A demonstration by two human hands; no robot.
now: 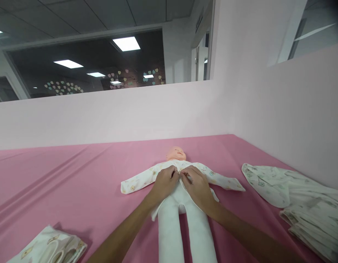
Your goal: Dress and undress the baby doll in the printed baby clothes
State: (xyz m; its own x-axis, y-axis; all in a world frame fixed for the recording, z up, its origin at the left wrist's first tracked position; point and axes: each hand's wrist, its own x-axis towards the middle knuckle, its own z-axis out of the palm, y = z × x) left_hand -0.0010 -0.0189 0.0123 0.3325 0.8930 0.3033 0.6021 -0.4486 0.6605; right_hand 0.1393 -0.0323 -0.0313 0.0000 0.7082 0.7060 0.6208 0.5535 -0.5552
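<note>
A baby doll [176, 153] lies on its back with its head toward the wall. It wears a white long-sleeved baby top [225, 181] with small coloured prints, both sleeves spread out sideways. White legs [171, 233] stretch toward me below the top. My left hand [166, 179] pinches the top's front edge at the chest. Right beside it, my right hand [194, 180] pinches the facing edge, fingertips close to the left ones. Whatever lies between the fingertips, such as a tie or snap, is too small to make out.
A pink sheet [75, 182] covers the surface. Folded printed baby clothes [52, 246] lie at the front left. More white printed clothes [303, 197] are piled at the right, by the side wall [300, 117]. A white wall [116, 120] with a window above borders the far edge.
</note>
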